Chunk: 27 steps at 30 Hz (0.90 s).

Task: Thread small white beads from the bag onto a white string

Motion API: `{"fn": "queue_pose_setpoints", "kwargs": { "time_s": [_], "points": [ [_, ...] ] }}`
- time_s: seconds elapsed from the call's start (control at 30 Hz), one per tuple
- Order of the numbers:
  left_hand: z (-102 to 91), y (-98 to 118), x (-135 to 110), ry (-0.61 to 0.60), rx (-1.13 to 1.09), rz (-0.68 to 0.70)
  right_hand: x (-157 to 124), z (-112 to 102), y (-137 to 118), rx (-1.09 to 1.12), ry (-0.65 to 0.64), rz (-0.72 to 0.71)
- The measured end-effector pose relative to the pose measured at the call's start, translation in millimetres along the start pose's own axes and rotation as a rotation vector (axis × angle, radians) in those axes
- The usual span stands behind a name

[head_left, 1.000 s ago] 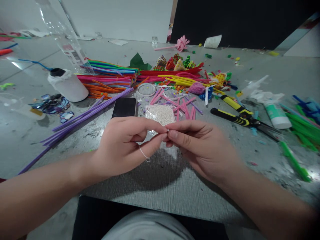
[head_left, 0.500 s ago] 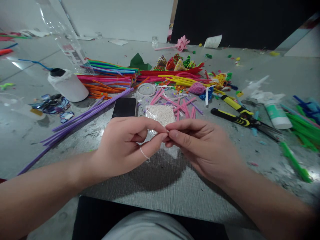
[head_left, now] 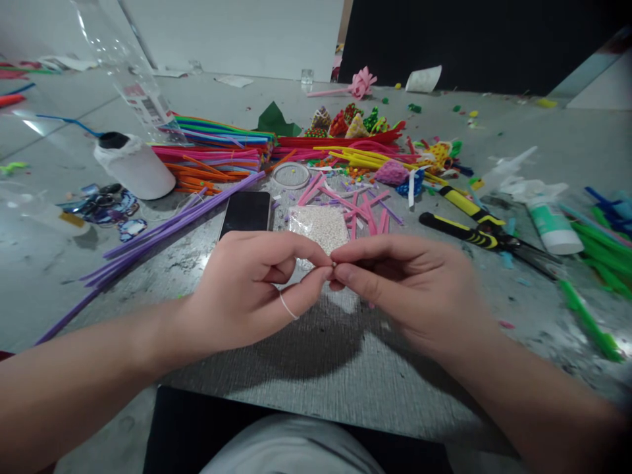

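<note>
A tiny bead [head_left: 334, 264] sits above the tabletop [head_left: 395, 388], pinched by our right hand [head_left: 419, 283]; our left hand [head_left: 261, 286] is just beside it, fingertips nearly together, grip unclear. We cannot make out its long axis.

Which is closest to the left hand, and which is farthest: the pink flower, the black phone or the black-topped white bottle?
From the left hand, in the head view:
1. Black phone: just beyond the hand.
2. Black-topped white bottle: farther off, to the left.
3. Pink flower: far back, to the right.
</note>
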<state>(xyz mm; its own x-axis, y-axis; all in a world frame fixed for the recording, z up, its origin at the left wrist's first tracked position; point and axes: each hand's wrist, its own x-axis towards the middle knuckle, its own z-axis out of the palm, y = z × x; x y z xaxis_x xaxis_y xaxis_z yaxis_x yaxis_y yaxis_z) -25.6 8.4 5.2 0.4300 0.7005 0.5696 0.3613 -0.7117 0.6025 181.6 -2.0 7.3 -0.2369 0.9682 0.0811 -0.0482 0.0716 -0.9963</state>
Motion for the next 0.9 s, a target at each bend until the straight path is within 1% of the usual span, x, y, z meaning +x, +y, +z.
{"fn": "queue_pose_setpoints", "kwargs": {
  "time_s": [0.17,0.3,0.4,0.53,0.7,0.9],
  "points": [
    [0.2,1.0,1.0,-0.027,-0.022,0.004,-3.0,-2.7,1.8,-0.091,-0.002,-0.077],
    [-2.1,4.0,2.1,-0.037,-0.004,0.008,-5.2,-4.4,0.6,-0.206,0.01,-0.151],
    [-3.1,5.0,2.6,-0.038,0.01,0.013,-5.5,-4.5,-1.5,-0.25,-0.01,-0.19],
    [-2.7,4.7,3.3,-0.047,0.016,0.048,-5.4,-4.3,-2.1,-0.197,-0.018,-0.177],
    [-3.0,4.1,4.3,-0.065,0.029,0.049,-5.6,-2.7,-1.2,-0.136,-0.004,-0.14],
    [-3.4,4.4,3.5,-0.057,0.013,0.04,-6.2,-1.0,-2.1,-0.121,0.003,-0.14]
  ]
}}
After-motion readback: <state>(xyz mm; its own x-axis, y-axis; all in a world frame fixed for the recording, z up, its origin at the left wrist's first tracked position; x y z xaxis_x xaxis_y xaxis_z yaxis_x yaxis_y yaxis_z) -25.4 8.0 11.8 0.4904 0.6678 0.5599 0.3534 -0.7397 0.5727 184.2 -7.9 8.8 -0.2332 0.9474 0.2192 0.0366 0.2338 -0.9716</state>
